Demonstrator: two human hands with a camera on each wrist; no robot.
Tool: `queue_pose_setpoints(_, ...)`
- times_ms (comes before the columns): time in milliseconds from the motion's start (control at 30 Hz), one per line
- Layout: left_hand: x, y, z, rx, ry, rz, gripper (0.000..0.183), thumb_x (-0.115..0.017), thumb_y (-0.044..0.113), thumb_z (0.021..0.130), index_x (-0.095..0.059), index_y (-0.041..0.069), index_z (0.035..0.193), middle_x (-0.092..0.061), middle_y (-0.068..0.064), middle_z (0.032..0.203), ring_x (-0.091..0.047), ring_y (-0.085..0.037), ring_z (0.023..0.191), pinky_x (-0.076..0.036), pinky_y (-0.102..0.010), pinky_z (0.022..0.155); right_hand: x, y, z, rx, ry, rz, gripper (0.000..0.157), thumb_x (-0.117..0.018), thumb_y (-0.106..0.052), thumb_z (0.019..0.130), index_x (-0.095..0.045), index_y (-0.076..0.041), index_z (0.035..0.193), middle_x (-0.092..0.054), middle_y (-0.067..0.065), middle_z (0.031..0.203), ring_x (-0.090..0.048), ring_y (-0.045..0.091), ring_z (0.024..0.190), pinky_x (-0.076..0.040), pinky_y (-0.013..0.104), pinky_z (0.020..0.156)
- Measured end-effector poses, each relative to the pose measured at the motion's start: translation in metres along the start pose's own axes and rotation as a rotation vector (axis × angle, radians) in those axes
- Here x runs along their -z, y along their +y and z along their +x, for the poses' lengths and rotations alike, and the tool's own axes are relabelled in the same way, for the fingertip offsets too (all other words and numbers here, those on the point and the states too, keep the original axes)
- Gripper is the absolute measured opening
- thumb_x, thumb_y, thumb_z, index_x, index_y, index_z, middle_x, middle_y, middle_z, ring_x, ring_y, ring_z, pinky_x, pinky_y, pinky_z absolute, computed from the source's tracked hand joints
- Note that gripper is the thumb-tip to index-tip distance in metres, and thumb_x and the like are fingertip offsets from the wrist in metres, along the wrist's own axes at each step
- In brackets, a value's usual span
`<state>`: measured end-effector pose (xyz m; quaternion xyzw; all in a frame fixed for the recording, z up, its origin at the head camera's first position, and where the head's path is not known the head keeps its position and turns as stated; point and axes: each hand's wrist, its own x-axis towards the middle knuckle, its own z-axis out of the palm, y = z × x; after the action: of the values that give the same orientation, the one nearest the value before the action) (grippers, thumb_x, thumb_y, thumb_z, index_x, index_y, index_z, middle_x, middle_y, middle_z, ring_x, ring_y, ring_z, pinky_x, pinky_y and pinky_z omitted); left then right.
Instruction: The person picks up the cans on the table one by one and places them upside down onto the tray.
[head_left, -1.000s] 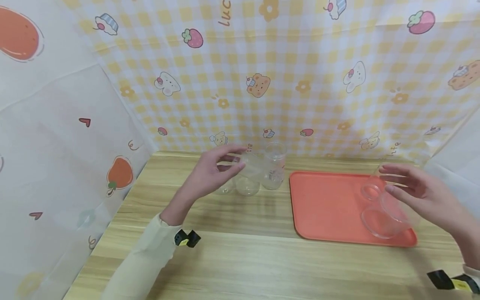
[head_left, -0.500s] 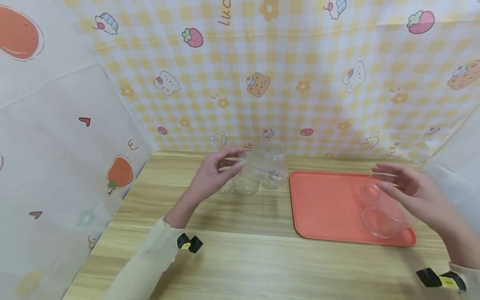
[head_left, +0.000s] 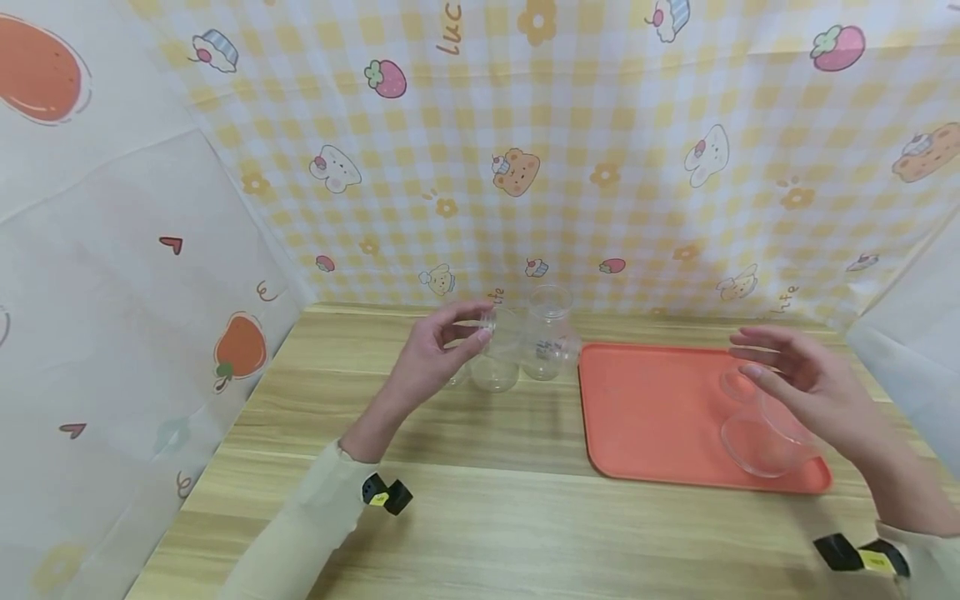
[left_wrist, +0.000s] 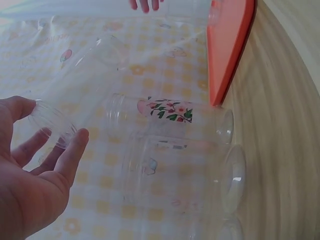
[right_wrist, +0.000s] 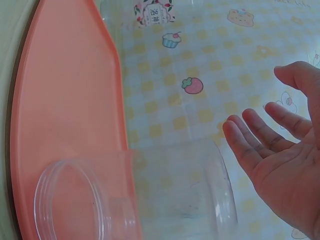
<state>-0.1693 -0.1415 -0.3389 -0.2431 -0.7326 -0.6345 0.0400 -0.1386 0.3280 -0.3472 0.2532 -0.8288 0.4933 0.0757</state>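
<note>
The held jar is raised aslant by the standing jars, its ringed end pinched between thumb and fingers of the left hand. Over the last second it has been shifted slightly towards the tray; the right hand, thumb parted from fingers and nothing gripped, has been drawn leftward. The carry is judged unfinished.

My cream sleeves show against a tan wood-grain desk with a coral-red tray and colourless, see-through jars, one bearing a label of pink flowers and green leaves, before a yellow-and-white checked cloth printed with pink strawberries.
</note>
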Motion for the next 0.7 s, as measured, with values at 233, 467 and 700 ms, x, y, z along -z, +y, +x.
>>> queue_pose_setpoints(233,-0.004,-0.004,-0.001,0.019,0.019,-0.063,0.038,-0.067,0.008,0.099,-0.060,-0.001,0.135,-0.059,-0.012,0.136,-0.063,-0.034,0.114,-0.058,-0.039,0.088,-0.004,0.001,0.002,0.002,0.008,0.064,0.051,-0.057,0.021,0.093,-0.045,0.011,0.142,-0.062,0.008,0.133,-0.064,0.012,0.114,-0.053,0.019,0.089)
queue_pose_setpoints(467,-0.007,-0.011,-0.003,0.036,0.035,-0.174,0.040,-0.065,0.006,0.099,-0.057,-0.005,0.136,-0.055,-0.023,0.138,-0.061,-0.040,0.115,-0.058,-0.041,0.090,-0.008,0.000,0.004,0.010,0.010,0.072,0.051,-0.057,0.021,0.093,-0.046,0.010,0.141,-0.062,0.008,0.133,-0.065,0.013,0.113,-0.054,0.019,0.088)
queue_pose_setpoints(700,-0.012,-0.014,-0.004,0.048,0.052,-0.245,0.040,-0.064,0.005,0.097,-0.057,-0.004,0.135,-0.058,-0.020,0.133,-0.064,-0.036,0.111,-0.057,-0.043,0.091,-0.014,0.001,0.006,0.007,-0.010,0.072,0.052,-0.060,0.020,0.092,-0.047,0.009,0.141,-0.060,0.012,0.133,-0.063,0.014,0.117,-0.055,0.023,0.088)
